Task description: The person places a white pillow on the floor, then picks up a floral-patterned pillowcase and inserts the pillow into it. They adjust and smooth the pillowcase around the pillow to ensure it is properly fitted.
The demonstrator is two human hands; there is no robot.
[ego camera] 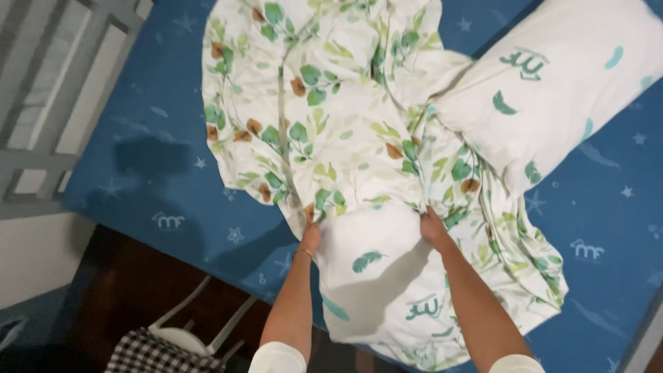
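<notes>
A white pillow [376,276] lies at the near edge of the blue bed [145,173], its top end inside the leafy pillowcase [324,124]. It seems best to pull both sides evenly. The left hand [310,238] and right hand [434,228] reach forward, arms straight, fingers pinched shut on the pillowcase edge.

Even indoor light from above me, bright on the white pillow [376,276] at centre. My shadow falls soft and dark on the blue sheet [152,173] at left. Lower left of frame dim. Slight softness throughout, no glare.
</notes>
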